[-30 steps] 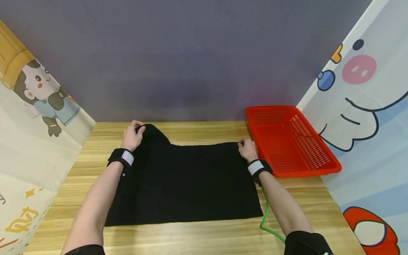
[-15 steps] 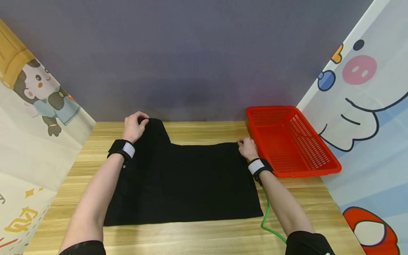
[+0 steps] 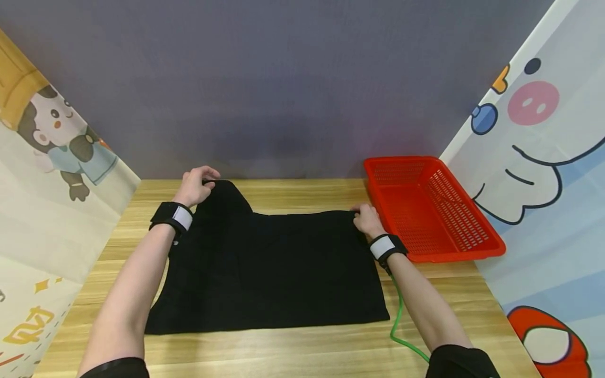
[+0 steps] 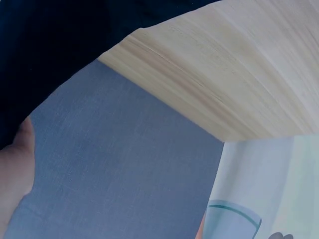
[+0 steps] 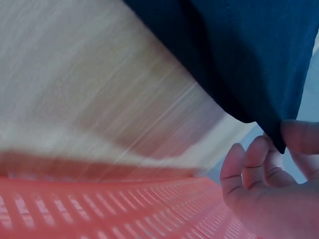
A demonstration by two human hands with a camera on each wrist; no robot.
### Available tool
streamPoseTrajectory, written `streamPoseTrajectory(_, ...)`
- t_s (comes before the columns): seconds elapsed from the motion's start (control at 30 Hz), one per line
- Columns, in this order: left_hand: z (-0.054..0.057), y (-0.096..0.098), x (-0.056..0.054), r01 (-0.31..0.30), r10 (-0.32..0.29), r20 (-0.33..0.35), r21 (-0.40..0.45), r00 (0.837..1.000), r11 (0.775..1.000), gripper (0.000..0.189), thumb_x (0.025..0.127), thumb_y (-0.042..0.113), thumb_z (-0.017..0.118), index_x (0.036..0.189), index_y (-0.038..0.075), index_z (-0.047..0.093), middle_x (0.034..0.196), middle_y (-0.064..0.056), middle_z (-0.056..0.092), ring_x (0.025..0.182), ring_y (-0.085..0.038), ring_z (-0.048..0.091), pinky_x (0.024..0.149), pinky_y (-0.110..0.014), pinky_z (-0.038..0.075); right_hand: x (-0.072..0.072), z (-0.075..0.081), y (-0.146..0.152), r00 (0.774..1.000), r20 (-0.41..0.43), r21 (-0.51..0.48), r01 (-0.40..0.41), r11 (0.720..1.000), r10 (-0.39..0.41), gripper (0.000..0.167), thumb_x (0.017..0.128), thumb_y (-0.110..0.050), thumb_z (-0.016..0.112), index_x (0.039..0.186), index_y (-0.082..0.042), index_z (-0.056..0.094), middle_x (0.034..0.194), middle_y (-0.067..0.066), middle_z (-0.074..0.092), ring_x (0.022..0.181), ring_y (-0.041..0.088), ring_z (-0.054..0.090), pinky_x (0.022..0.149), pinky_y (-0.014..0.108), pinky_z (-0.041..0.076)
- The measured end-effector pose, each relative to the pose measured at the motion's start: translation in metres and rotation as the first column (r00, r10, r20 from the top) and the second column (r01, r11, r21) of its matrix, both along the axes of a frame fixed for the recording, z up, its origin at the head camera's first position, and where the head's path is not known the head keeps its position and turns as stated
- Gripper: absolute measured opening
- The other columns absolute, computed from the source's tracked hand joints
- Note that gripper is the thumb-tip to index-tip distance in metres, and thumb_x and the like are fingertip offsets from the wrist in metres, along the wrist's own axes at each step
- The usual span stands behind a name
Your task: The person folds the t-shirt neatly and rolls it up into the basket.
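Note:
A black cloth point(image 3: 302, 268) lies spread over the wooden tabletop, its far left part standing out as a flap. My left hand point(image 3: 195, 186) pinches the far edge of that flap, fingers on top and thumb beneath. In the left wrist view the dark fabric point(image 4: 55, 45) hangs raised above the wood, with part of my left hand point(image 4: 17, 164) at its edge. At the far right corner my right hand point(image 3: 368, 219) holds the cloth. The right wrist view shows that right hand point(image 5: 279, 199) pinching a pointed corner of the fabric point(image 5: 249, 64) between thumb and fingers.
A red perforated plastic basket point(image 3: 456, 256) stands just right of my right hand. A grey wall panel point(image 3: 283, 94) rises behind the table point(image 3: 302, 357), with printed sheets at both sides. From the right wristband point(image 3: 387, 248) a green cable point(image 3: 399, 315) trails down.
My left hand first carried the flap's edge farther back, then drew it slightly left and down. The cloth's near left corner slid left. My right hand has stayed nearly still.

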State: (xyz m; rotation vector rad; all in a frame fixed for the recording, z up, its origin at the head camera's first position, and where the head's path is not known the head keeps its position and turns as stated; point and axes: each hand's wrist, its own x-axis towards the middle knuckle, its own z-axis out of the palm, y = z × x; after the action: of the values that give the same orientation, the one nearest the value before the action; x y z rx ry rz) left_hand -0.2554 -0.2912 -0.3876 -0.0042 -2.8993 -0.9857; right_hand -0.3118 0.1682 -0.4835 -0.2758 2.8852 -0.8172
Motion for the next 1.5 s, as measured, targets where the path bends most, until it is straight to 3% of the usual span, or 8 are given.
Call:
streamPoseTrajectory(0.3,0.016,-0.01,0.014,0.123,-0.127,0.095,0.047,0.987,0.991,0.031,0.099,-0.004,0.049,0.128,-0.004,0.06,0.133,-0.032,0.059,0.127,-0.048,0.053,0.103,-0.059,0.044,0.008,0.009,-0.001,0.999,-0.036,-0.014,-0.023,1.0,0.023,0.035,0.096,-0.006,0.048,0.123,0.004,0.068,0.125,0.025,0.067,0.113,0.042,0.064,0.099,0.054,0.049)
streamPoseTrajectory(0.47,0.022,-0.022,0.023,0.217,-0.229,0.143,0.097,0.963,0.971,0.028,0.1,-0.006,0.048,0.124,-0.004,0.061,0.136,-0.03,0.058,0.131,-0.044,0.054,0.094,-0.038,0.048,0.015,0.016,0.001,0.999,-0.045,-0.004,-0.028,1.0,0.028,0.031,0.095,-0.006,0.053,0.12,0.003,0.069,0.123,0.025,0.069,0.112,0.042,0.064,0.098,0.055,0.05)
streamPoseTrajectory(0.63,0.023,-0.028,0.033,0.271,-0.291,0.175,0.13,0.94,0.954,0.024,0.101,-0.003,0.049,0.118,-0.001,0.067,0.133,-0.026,0.062,0.121,-0.028,0.058,0.082,-0.023,0.043,0.021,0.019,0.004,0.998,-0.049,0.011,-0.039,0.999,0.04,0.028,0.094,-0.006,0.056,0.117,0.001,0.071,0.121,0.023,0.071,0.112,0.041,0.065,0.098,0.055,0.05)
streamPoseTrajectory(0.87,0.025,-0.032,0.048,0.37,-0.406,0.168,0.207,0.898,0.905,0.027,0.098,-0.005,0.052,0.112,0.001,0.074,0.122,-0.014,0.071,0.106,0.012,0.056,0.088,-0.012,0.045,0.031,0.025,0.008,0.99,-0.055,0.037,-0.127,0.991,0.129,0.03,0.094,0.0,0.052,0.119,0.003,0.068,0.123,0.024,0.069,0.113,0.042,0.065,0.097,0.057,0.049)
streamPoseTrajectory(1.0,0.027,-0.034,0.056,0.411,-0.45,0.155,0.227,0.88,0.883,0.028,0.098,-0.005,0.052,0.114,0.001,0.074,0.12,-0.007,0.073,0.108,0.015,0.056,0.091,-0.009,0.045,0.035,0.031,0.01,0.981,-0.044,0.066,-0.185,0.98,0.188,0.035,0.093,0.003,0.05,0.123,0.004,0.067,0.125,0.024,0.068,0.114,0.041,0.065,0.096,0.056,0.05)
streamPoseTrajectory(1.2,0.029,-0.041,0.067,0.417,-0.468,0.201,0.248,0.861,0.874,0.024,0.099,0.001,0.055,0.115,0.001,0.074,0.121,-0.007,0.073,0.109,0.013,0.058,0.092,-0.011,0.046,0.04,0.037,0.015,0.974,-0.01,0.07,-0.225,0.972,0.227,0.038,0.085,0.005,0.05,0.117,0.006,0.071,0.121,0.026,0.07,0.09,0.029,0.066,0.075,0.039,0.051)
streamPoseTrajectory(1.3,0.028,-0.046,0.071,0.436,-0.498,0.232,0.272,0.836,0.858,0.023,0.1,0.004,0.056,0.115,0.0,0.074,0.123,-0.008,0.072,0.11,0.013,0.058,0.091,-0.012,0.047,0.043,0.039,0.017,0.969,0.001,0.09,-0.247,0.965,0.248,0.039,0.082,0.005,0.05,0.113,0.005,0.074,0.118,0.025,0.071,0.079,0.024,0.06,0.068,0.034,0.047)
streamPoseTrajectory(1.5,0.026,-0.055,0.074,0.483,-0.576,0.293,0.333,0.763,0.81,0.023,0.1,0.005,0.056,0.114,-0.004,0.073,0.123,-0.004,0.072,0.113,0.012,0.057,0.093,-0.014,0.047,0.049,0.038,0.02,0.956,0.037,0.122,-0.293,0.948,0.291,0.037,0.083,0.009,0.051,0.113,0.007,0.073,0.12,0.029,0.069,0.06,0.016,0.042,0.054,0.026,0.032)
